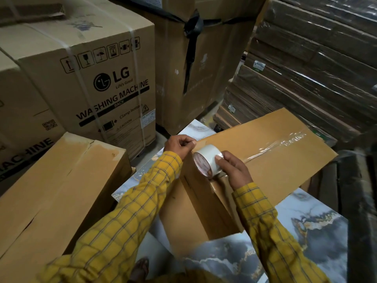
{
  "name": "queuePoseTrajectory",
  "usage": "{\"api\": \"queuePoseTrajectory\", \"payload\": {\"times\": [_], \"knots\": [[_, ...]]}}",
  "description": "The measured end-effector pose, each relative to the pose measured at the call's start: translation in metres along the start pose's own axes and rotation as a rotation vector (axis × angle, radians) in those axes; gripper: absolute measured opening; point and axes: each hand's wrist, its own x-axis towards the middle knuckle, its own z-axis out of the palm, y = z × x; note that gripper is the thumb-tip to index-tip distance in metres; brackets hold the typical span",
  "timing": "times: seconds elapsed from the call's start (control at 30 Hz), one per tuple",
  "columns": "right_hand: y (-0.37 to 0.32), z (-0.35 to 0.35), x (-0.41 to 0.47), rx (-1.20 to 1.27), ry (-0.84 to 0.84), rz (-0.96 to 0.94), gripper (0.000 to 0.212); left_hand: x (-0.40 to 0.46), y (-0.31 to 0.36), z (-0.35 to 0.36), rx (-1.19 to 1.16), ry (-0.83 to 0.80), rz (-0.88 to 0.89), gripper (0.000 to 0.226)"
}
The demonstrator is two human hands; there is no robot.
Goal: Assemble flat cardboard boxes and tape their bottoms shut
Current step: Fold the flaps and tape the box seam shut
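A long brown cardboard box (265, 139) stands on the marbled floor with its bottom flaps facing up. A strip of clear tape (285, 142) runs along the centre seam toward the far end. My right hand (232, 170) grips a roll of clear tape (207, 160) at the box's near end. My left hand (180, 146) pinches the tape's free end just above the roll, at the near edge of the box. The near side of the box (204, 207) drops below my wrists.
An assembled brown box (57, 190) lies at the left. Large LG washing machine cartons (91, 78) stand behind it. A tall strapped carton (193, 58) is at the back. Wrapped stacks of flat cardboard (306, 64) fill the right. My foot (140, 268) shows below.
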Motion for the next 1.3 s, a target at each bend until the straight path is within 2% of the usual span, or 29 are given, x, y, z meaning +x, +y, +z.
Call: {"api": "queuePoseTrajectory", "payload": {"times": [0.07,0.17,0.27,0.33,0.53,0.67,0.83,0.9,0.97,1.03,1.13,1.2,1.3], "knots": [[-0.002,0.006,0.009,-0.04,-0.013,-0.005,0.024,0.01,-0.003,-0.003,-0.01,0.013,-0.021,0.012],[0.002,0.004,0.012,-0.179,0.023,-0.002,0.02,0.006,0.004,-0.004,-0.021,0.017,-0.049,0.007],[0.0,-0.002,0.009,-0.409,0.034,0.025,0.038,0.002,0.001,-0.002,-0.032,0.045,-0.062,0.012],[0.001,-0.004,0.003,-0.467,0.051,0.013,0.043,0.002,-0.001,0.0,-0.039,0.047,-0.076,0.018],[0.003,0.002,-0.018,-0.256,0.089,0.012,0.04,0.0,0.004,0.001,-0.05,0.016,-0.13,0.016],[0.005,-0.002,-0.027,-0.138,0.074,0.039,0.048,-0.001,-0.002,0.0,-0.052,-0.016,-0.111,0.017],[0.004,-0.019,-0.035,-0.355,0.105,0.032,0.045,-0.003,0.004,0.008,-0.021,0.077,-0.093,0.01],[0.006,-0.023,-0.042,-0.34,0.095,0.032,0.044,-0.005,0.003,0.011,-0.014,0.099,-0.091,0.01],[0.006,-0.024,-0.048,-0.232,0.068,0.041,0.03,-0.005,0.003,0.011,-0.028,0.102,-0.145,0.009],[0.002,-0.021,-0.056,-0.087,0.059,0.054,0.015,-0.003,0.002,0.01,-0.084,0.089,-0.239,0.024],[0.001,-0.023,-0.064,0.019,0.023,0.069,0.013,-0.009,0.005,0.009,-0.071,0.036,-0.237,0.027],[0.001,-0.025,-0.065,-0.011,0.0,0.063,0.008,-0.013,0.004,0.009,-0.083,0.041,-0.201,0.027],[0.002,-0.033,-0.064,-0.183,0.032,0.088,0.006,-0.016,0.006,0.012,-0.101,0.079,-0.176,0.026]]}}
